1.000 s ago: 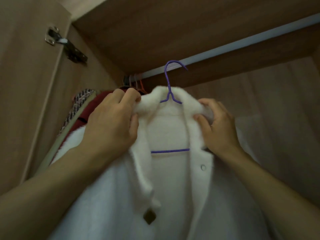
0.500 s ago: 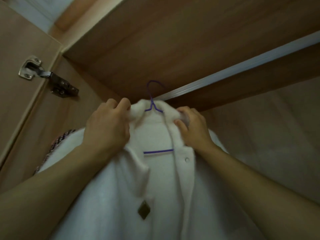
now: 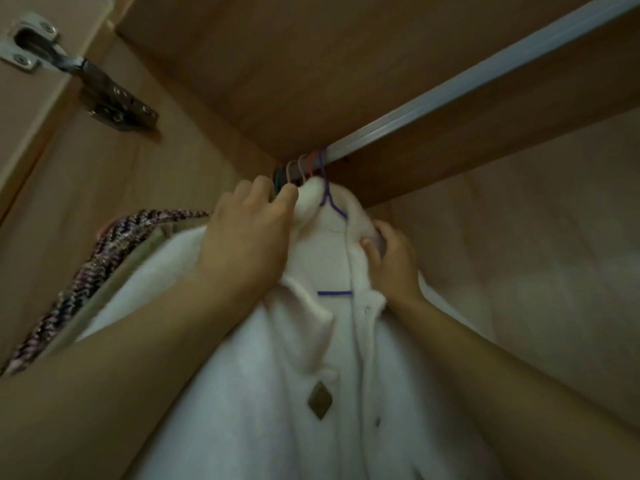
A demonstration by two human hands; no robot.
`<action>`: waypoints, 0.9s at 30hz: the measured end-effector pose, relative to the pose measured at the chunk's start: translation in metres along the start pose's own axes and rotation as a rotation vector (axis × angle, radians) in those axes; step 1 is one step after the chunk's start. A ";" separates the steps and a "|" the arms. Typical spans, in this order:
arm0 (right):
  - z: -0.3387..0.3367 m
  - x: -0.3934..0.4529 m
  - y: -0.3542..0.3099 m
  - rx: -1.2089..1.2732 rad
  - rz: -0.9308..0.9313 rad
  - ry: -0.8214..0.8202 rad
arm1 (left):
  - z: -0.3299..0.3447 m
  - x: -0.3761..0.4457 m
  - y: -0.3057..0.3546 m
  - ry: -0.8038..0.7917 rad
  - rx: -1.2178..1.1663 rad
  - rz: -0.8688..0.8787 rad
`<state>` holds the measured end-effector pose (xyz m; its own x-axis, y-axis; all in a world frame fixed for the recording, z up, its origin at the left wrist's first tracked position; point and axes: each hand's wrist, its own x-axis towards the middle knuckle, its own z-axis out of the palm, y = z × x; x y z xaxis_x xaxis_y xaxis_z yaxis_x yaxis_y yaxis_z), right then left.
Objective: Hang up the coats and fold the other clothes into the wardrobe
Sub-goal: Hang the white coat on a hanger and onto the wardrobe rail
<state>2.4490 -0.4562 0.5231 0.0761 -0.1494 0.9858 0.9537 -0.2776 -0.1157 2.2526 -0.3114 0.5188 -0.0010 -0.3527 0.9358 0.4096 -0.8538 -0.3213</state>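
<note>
Okay, nearest the camera: two bare forearms reach up from the bottom corners into a wooden wardrobe. Between them hangs a fluffy white fleece coat [image 3: 263, 393], soft fuzzy pile, open down the front, with a dark diamond-shaped button [image 3: 320, 399] on the left flap and a small round snap [image 3: 367, 310] on the right edge. The left hand [image 3: 247, 244] is curled round the coat's collar on its left side, fingertips pinching the fuzzy fabric near the top. The right hand [image 3: 394, 263] grasps the collar's right edge, thumb pressed on the front and fingers wrapped behind. The coat sits on a thin purple wire hanger [image 3: 333, 206]; its horizontal bar shows inside the open neck and its hook reaches up to a silver metal clothes rail [image 3: 450, 95], seemingly over it, though blur leaves the contact unclear. Just left of the purple hook, several more thin hooks in pink, red and green [image 3: 298, 168] crowd the rail. Left of the white coat, touching it, hangs a tweed-like woven garment in black, pink and white [image 3: 104, 258] with a beige lining edge. Farther up, smooth brown wood-grain wardrobe panels [image 3: 277, 64] form the ceiling and side walls; the back wall on the right is paler. Top left, a metal door hinge [image 3: 86, 81], silver cup and dark arm, joins the light door to the side panel. Lighting is dim.
</note>
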 end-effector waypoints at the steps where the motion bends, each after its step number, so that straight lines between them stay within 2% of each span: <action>1: 0.003 -0.002 0.000 0.004 -0.005 0.011 | 0.000 0.000 -0.001 0.012 0.017 0.002; 4: 0.009 -0.013 0.000 -0.043 -0.028 -0.034 | 0.000 -0.003 0.000 0.005 0.058 0.018; 7: 0.006 -0.026 0.005 -0.205 -0.094 -0.075 | -0.004 -0.014 0.004 -0.046 0.064 0.053; 12: -0.002 -0.062 0.025 -0.272 -0.072 -0.275 | -0.028 -0.051 0.004 -0.192 0.103 0.180; 16: 0.004 -0.088 0.043 -0.275 -0.079 -0.254 | -0.032 -0.074 0.001 -0.288 0.200 0.242; 19: 0.020 -0.093 0.052 -0.274 -0.083 -0.259 | -0.023 -0.077 0.005 -0.382 0.308 0.218; 23: 0.032 -0.103 0.053 -0.288 -0.038 -0.301 | -0.009 -0.083 0.013 -0.421 0.391 0.179; 27: 0.015 -0.134 0.052 -0.365 -0.010 -0.369 | -0.019 -0.100 0.022 -0.357 0.270 0.201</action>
<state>2.4933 -0.4362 0.3870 0.2275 0.1813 0.9567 0.7964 -0.6000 -0.0757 2.2441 -0.3020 0.4153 0.3956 -0.3067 0.8657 0.5916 -0.6359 -0.4956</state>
